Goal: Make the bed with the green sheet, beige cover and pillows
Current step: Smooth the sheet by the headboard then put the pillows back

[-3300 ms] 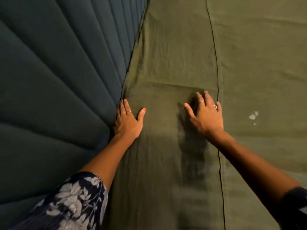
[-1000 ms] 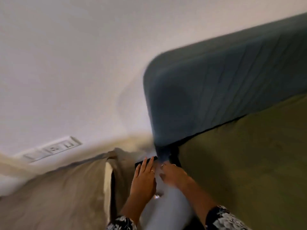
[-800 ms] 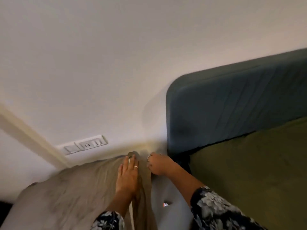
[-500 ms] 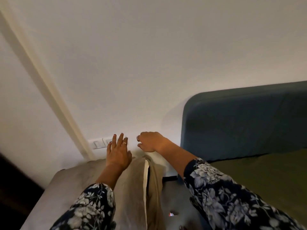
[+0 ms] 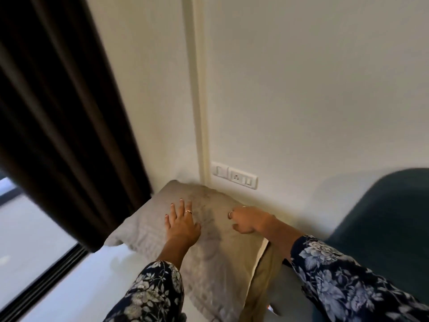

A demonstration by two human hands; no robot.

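A beige pillow [image 5: 216,259] lies beside the bed against the wall, with a darker beige cloth [image 5: 262,282] hanging at its right edge. My left hand [image 5: 182,225] rests on the pillow's top with fingers spread and straight. My right hand [image 5: 248,220] is at the pillow's far right corner with its fingers curled down into the fabric; whether they grip it is unclear. The green sheet is out of view. Only the teal headboard [image 5: 383,228] of the bed shows at the right.
A dark brown curtain [image 5: 60,126] hangs at the left over a window [image 5: 27,247] with a dark frame. A white switch and socket plate [image 5: 234,175] sits on the cream wall just behind the pillow, beside a vertical cable duct [image 5: 197,101].
My view has swung left from the green sheet and headboard to the pillow by the wall. Both hands left the sheet and moved onto the pillow, reaching toward its far end.
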